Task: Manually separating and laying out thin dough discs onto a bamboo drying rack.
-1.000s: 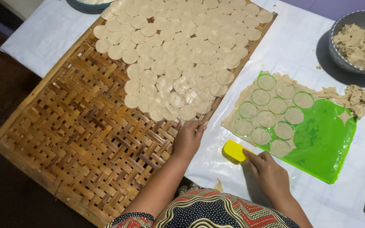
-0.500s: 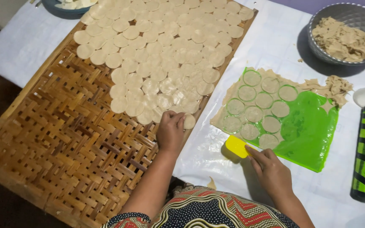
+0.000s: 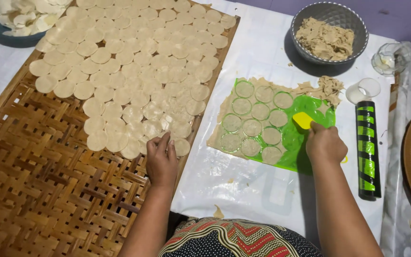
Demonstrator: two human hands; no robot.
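Left hand [image 3: 161, 162] lies flat on a disc [image 3: 182, 146], which could tear; right hand [image 3: 326, 144] grips the scraper [image 3: 303, 120], which could gouge the rounds [image 3: 252, 127].

White-covered table [image 3: 243, 190] w/ woven bamboo tray [image 3: 48, 190], green mat [image 3: 310, 109], grey bowl [image 3: 310, 57], roller [image 3: 368, 147].

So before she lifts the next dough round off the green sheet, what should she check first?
1. Scraper: right hand holds the yellow scraper at the green sheet: ok.
2. Cut dough rounds left on the sheet: ok.
3. Bare space on the woven tray: ok.
4. Left hand resting at the laid rounds' edge; whether it holds anything: cannot tell.
5. Scrap bowl not full: ok.
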